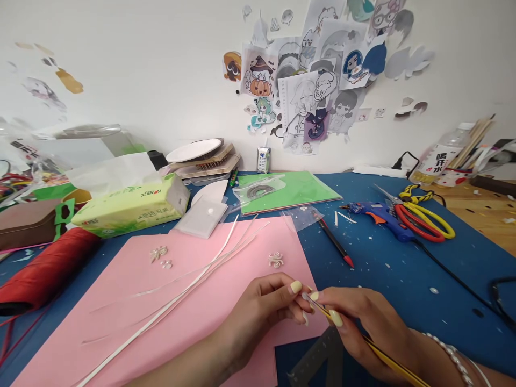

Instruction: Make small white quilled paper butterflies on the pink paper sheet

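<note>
My left hand [264, 309] and my right hand [363, 322] meet over the lower edge of a pink sheet of paper [193, 301]. The right hand pinches a thin yellow-and-black striped stick [387, 357] that runs down to the lower right. The left hand's fingers pinch at the stick's tip [307, 296], where a small white bit of paper strip shows. Long white paper strips [189, 293] lie across the pink sheet. Two small curled paper ornaments, one [276, 259] and another [159, 253], sit on the sheet.
A tissue pack [133, 207], a red roll [44, 271], a green sheet [290, 191], a red-tipped pencil [334, 242], a blue glue gun [377, 215] with cord, and scissors [423, 217] lie on the blue mat [403, 269]. A grey ruler [318, 357] lies below my hands.
</note>
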Action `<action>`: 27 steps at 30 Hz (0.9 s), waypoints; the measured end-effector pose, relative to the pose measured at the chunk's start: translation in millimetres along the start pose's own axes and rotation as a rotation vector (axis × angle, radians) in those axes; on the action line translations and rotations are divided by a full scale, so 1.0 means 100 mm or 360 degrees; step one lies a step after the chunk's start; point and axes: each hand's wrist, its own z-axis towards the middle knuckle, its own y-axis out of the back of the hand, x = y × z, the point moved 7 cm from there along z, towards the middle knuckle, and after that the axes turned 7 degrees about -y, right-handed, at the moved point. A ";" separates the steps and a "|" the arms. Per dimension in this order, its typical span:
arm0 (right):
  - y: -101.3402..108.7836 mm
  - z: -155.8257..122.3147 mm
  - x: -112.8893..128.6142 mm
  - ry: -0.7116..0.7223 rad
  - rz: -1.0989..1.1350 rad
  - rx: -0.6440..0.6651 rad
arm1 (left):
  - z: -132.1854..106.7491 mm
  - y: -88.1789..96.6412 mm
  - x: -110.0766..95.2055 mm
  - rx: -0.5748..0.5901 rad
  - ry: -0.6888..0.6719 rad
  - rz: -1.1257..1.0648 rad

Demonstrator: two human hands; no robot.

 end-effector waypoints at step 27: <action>0.01 -0.03 -0.10 -0.0222 0.0179 0.0052 | -0.05 -0.13 -0.11 0.0180 -0.0266 0.0733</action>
